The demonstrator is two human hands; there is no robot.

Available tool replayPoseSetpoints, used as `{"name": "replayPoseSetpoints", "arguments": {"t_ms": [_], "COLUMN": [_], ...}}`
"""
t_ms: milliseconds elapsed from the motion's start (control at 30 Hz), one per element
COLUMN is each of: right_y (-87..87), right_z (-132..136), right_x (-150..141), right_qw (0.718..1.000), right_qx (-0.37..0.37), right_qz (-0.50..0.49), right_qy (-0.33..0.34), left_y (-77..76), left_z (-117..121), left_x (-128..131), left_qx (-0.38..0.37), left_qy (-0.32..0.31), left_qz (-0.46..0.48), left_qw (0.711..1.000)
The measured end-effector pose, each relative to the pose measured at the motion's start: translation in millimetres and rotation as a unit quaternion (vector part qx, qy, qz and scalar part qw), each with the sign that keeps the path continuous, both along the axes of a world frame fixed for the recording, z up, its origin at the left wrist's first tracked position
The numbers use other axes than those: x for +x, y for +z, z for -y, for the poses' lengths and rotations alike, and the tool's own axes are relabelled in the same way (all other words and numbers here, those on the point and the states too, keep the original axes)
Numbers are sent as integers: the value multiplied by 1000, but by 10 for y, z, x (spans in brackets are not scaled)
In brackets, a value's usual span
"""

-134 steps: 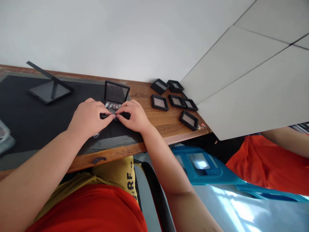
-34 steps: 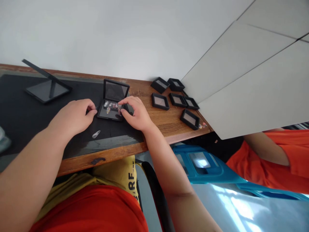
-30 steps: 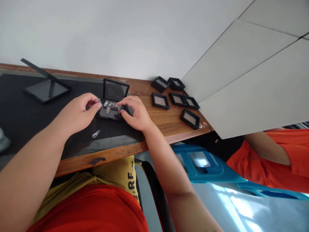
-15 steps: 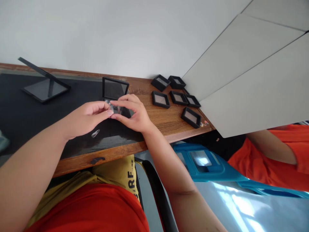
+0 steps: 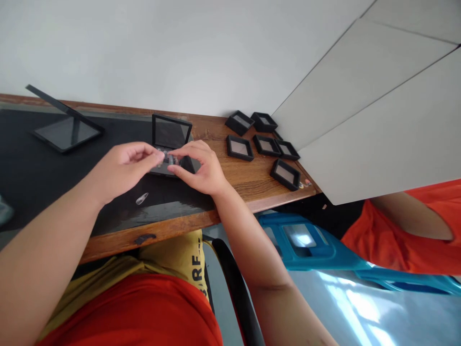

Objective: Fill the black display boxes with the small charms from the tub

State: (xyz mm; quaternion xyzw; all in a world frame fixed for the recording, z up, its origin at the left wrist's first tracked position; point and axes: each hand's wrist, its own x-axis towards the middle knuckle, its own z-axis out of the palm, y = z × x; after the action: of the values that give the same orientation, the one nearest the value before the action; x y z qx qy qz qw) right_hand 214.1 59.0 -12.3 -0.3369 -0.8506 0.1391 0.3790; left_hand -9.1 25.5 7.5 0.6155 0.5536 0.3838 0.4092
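Above an opened black hinged frame [image 5: 172,132] with a clear window in its raised lid, my two hands work close together. My left hand [image 5: 131,166] is pinched at the fingertips, and what it may hold is too small to make out. Thumb and forefinger of my right hand [image 5: 198,166] close on a small clear piece [image 5: 171,159]. Below them lies the frame's lower half, partly covered by the fingers. A small clear teardrop-shaped piece [image 5: 141,198] rests on the black mat, nearer the table edge.
A larger opened black frame [image 5: 68,129] stands at the left on the black mat [image 5: 118,132]. Several small black frames [image 5: 240,148] sit on the wooden tabletop [image 5: 230,175] at right. Beyond are a white panel [image 5: 360,120], a blue plastic stool [image 5: 309,245] and a person's orange sleeve [image 5: 389,240].
My left hand has drawn slightly left and up, opening a gap from my right hand. The clear piece now shows between my right fingertips, and more of the frame's lower half is visible.
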Motion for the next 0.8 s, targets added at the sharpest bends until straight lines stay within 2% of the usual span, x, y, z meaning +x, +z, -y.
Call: {"name": "replayPoseSetpoints", "arguments": {"t_ms": [133, 233, 333, 633, 733, 800], "right_y": [-13, -29, -41, -25, -18, -13], "right_z": [1, 8, 8, 4, 18, 33], "right_x": [-40, -72, -89, -125, -144, -152], "right_qw": [998, 992, 989, 984, 982, 981], "right_qx": [-21, -35, -36, -51, -58, -64], "right_qz": [34, 95, 128, 145, 148, 152], "right_qy": [-53, -77, -71, -88, -98, -103], "left_y": [57, 91, 92, 91, 63, 20], "left_z": [18, 38, 47, 66, 54, 35], "left_x": [-10, 12, 18, -35, -15, -1], "left_qx": [96, 124, 129, 102, 141, 189], "left_qy": [150, 197, 194, 148, 139, 104], "left_qz": [-43, -77, -90, -128, -165, -205], "left_qw": [983, 970, 968, 975, 966, 955]}}
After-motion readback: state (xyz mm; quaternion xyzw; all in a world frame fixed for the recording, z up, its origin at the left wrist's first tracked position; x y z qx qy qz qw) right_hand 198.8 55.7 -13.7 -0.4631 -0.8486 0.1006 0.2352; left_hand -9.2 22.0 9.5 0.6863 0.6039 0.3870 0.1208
